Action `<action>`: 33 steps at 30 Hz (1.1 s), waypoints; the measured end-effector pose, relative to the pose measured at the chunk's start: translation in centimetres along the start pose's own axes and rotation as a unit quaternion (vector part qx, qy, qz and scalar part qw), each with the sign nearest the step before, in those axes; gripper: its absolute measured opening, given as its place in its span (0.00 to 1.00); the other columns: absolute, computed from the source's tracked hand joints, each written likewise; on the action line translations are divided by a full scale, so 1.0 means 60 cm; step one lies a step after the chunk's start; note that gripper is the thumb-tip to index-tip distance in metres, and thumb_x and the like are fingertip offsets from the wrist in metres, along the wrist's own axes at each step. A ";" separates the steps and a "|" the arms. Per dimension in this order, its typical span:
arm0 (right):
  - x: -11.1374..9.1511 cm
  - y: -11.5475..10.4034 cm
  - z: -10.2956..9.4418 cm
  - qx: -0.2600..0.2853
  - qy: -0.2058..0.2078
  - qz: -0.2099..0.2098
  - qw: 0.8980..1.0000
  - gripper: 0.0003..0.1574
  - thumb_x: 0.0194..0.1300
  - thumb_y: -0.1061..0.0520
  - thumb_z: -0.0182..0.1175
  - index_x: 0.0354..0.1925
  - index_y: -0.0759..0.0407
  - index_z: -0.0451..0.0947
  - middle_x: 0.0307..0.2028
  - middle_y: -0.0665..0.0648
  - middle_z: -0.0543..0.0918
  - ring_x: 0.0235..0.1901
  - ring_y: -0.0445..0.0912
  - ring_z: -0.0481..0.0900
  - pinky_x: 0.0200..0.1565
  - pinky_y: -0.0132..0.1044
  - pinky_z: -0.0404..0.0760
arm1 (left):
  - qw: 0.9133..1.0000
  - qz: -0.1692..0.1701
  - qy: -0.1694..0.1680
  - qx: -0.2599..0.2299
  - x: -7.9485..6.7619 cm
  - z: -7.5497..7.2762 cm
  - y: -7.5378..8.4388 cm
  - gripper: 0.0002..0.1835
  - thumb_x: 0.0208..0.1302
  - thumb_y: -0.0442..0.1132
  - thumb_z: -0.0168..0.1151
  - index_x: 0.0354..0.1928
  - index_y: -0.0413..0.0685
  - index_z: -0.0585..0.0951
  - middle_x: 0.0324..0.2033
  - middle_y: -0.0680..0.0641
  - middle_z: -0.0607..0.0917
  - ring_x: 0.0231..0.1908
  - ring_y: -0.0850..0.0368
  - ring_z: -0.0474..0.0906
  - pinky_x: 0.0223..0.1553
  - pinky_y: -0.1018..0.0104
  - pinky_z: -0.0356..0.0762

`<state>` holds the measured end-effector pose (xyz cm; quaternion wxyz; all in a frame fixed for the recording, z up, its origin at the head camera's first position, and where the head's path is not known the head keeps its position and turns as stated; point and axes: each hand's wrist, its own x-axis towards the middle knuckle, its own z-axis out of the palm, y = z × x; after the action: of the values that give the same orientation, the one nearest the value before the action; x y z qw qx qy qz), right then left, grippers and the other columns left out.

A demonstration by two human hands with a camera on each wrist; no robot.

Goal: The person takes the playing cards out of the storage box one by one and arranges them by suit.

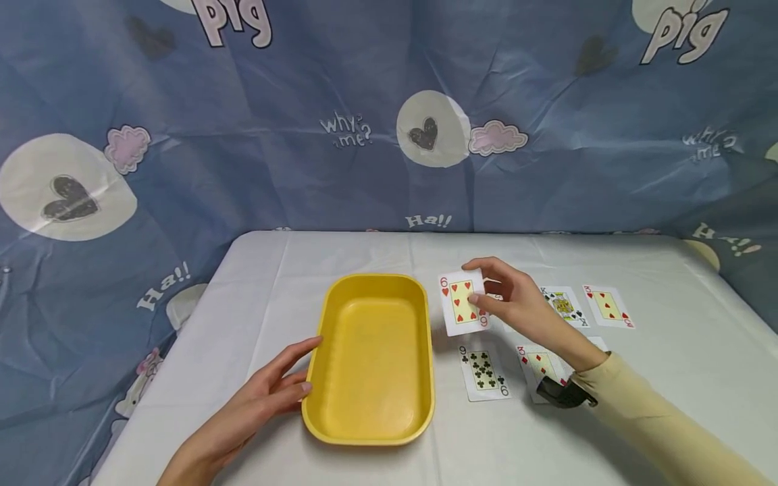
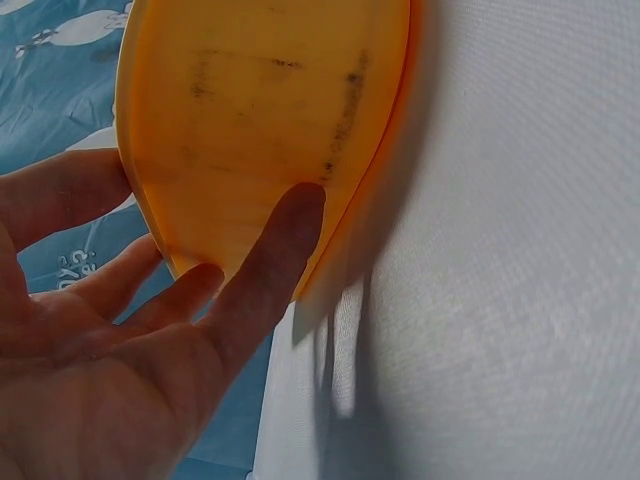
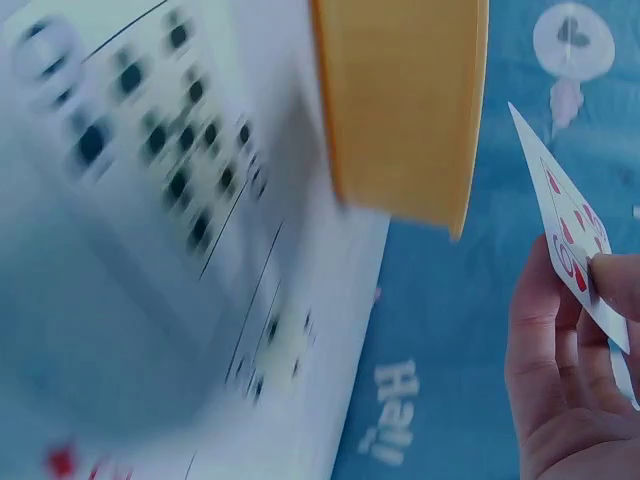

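Between its thumb and fingers my right hand (image 1: 507, 293) pinches a six of hearts card (image 1: 460, 310), face toward me. The card is raised above the table, just right of the yellow tray (image 1: 428, 378). In the right wrist view the same card (image 3: 570, 225) appears tilted and nearly edge-on. My left hand (image 1: 267, 395) touches the tray's left side with its fingertips. From the left wrist view, the thumb and fingers of the left hand (image 2: 150, 330) rest fairly straight against the tray's outer wall (image 2: 270, 120). The inside of the tray shows only its bare yellow floor.
On the white table (image 1: 486, 445) lie a nine of clubs (image 1: 484, 371), a three of diamonds (image 1: 537, 361), a king of clubs (image 1: 565, 307) and a three of hearts (image 1: 609, 307). My right arm partly covers other cards. A blue printed cloth (image 1: 340, 182) hangs behind.
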<state>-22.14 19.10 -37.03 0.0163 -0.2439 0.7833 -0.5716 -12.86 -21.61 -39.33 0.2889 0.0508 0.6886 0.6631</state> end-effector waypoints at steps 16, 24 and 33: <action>-0.100 0.028 -0.139 -0.078 0.058 0.057 0.994 0.26 0.68 0.68 0.59 0.63 0.61 0.69 0.53 0.57 0.75 0.46 0.42 0.80 0.41 0.32 0.80 | 1.000 -0.006 0.014 0.006 0.001 0.001 0.001 0.35 0.72 0.45 0.58 0.76 0.61 0.56 0.76 0.43 0.50 0.67 0.46 0.65 0.58 0.55 0.72; -0.157 0.048 -0.222 -0.161 0.061 0.100 0.980 0.25 0.68 0.68 0.59 0.62 0.60 0.69 0.54 0.48 0.73 0.45 0.32 0.77 0.40 0.26 0.76 | 1.000 -0.010 0.016 0.004 0.004 0.002 0.001 0.35 0.72 0.45 0.58 0.76 0.60 0.55 0.75 0.41 0.53 0.68 0.45 0.63 0.59 0.53 0.71; -0.221 0.080 -0.309 -0.277 0.032 0.133 0.951 0.28 0.64 0.67 0.64 0.60 0.57 0.69 0.42 0.55 0.77 0.34 0.36 0.78 0.29 0.33 0.76 | 0.999 -0.027 0.026 0.007 0.003 0.004 0.003 0.36 0.70 0.48 0.60 0.76 0.61 0.56 0.74 0.42 0.57 0.67 0.46 0.65 0.59 0.54 0.72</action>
<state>-17.84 41.97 -38.33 -0.0007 -0.1140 0.9364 -0.3318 -12.94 -21.29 -39.19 0.2885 0.0167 0.7015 0.6515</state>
